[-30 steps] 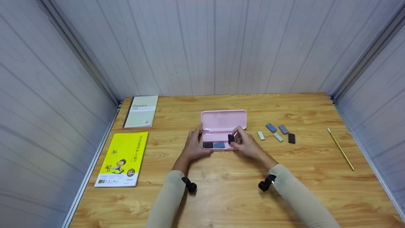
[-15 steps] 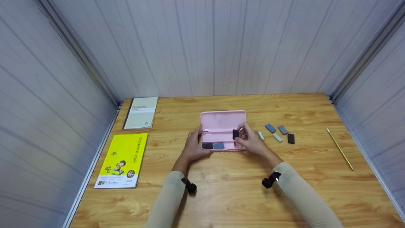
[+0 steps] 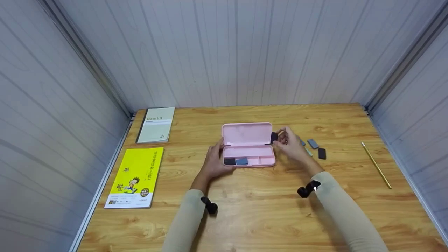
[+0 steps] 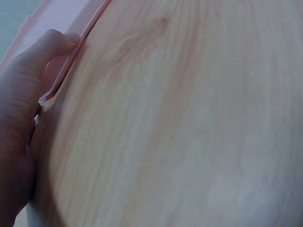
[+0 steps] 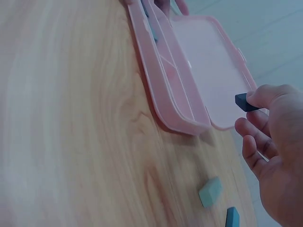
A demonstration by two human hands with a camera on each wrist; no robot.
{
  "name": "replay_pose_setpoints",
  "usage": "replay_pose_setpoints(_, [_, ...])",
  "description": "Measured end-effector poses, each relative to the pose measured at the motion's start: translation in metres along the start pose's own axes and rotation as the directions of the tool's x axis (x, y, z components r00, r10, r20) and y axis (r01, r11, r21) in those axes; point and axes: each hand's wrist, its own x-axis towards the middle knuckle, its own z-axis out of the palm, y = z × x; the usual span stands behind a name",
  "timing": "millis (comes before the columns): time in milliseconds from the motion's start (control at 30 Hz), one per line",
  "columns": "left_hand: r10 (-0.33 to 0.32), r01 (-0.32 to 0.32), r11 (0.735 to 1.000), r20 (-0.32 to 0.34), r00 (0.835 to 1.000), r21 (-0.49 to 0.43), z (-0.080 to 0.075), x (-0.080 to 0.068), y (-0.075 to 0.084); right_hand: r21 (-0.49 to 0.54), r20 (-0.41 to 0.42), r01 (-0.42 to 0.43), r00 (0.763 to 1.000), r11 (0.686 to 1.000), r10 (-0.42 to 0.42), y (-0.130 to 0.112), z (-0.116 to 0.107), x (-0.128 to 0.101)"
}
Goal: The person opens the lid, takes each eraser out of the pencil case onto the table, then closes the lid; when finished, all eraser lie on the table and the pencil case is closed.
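Note:
A pink pencil case point(image 3: 248, 134) lies with its lid up in the middle of the table. My left hand point(image 3: 212, 161) grips its left end, the thumb along the front wall, as the left wrist view also shows. Inside the front compartment are a black eraser point(image 3: 229, 161) and a blue eraser point(image 3: 242, 161), side by side. My right hand point(image 3: 292, 145) pinches another black eraser point(image 3: 274, 137) between thumb and fingers, raised beside the lid's right edge. In the right wrist view this held eraser point(image 5: 245, 102) shows in front of the lid.
Right of the case lie a grey-blue eraser point(image 3: 313, 143), a black eraser point(image 3: 322, 153) and others partly behind my right hand. A gold pencil point(image 3: 376, 165) lies far right. A yellow book point(image 3: 134, 176) and a notebook point(image 3: 155, 125) lie left. Panel walls surround the table.
My right hand has lifted the black eraser from over the case's right part and carried it right and back, past the lid's edge. The left hand has stayed in place.

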Motion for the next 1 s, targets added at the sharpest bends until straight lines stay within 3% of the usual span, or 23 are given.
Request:
replay_pose_setpoints(367, [-0.005,0.005,1.000,-0.001,1.000,-0.003,0.000,0.000,-0.001,-0.031,-0.018,-0.072,0.997,0.997,0.071,0.016,-0.017,0.007])
replay_pose_setpoints(1000, [0.017,-0.017,1.000,-0.007,1.000,0.016,0.002,0.001,0.000,-0.147,-0.023,-0.152,0.988,0.977,0.151,0.038,-0.013,0.009])
